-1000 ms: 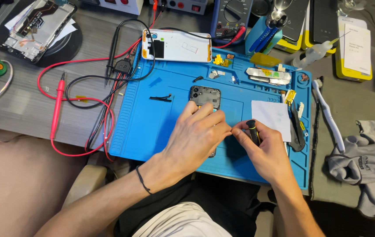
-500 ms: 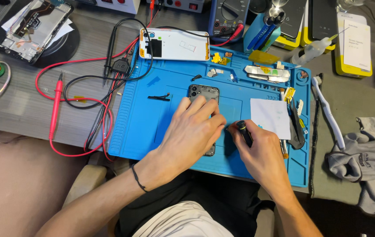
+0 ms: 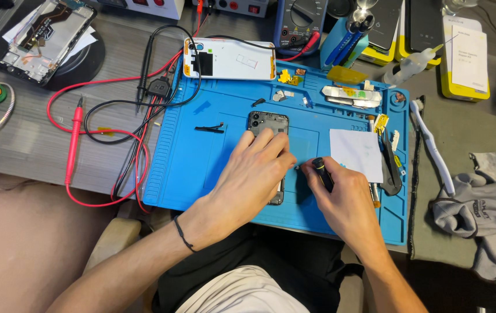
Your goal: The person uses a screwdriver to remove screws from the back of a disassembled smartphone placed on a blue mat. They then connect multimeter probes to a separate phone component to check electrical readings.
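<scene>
Fingertips of the left hand lie spread and flat on the dark opened phone, pinning it to the blue repair mat; its palm hides the phone's lower half. Right hand fingers are curled tight around a black screwdriver, tip angled toward the phone's right edge. Both forearms rise from the bottom edge, a dark band on the left wrist. Since half a second ago both hands have barely shifted, and the grip is unchanged
</scene>
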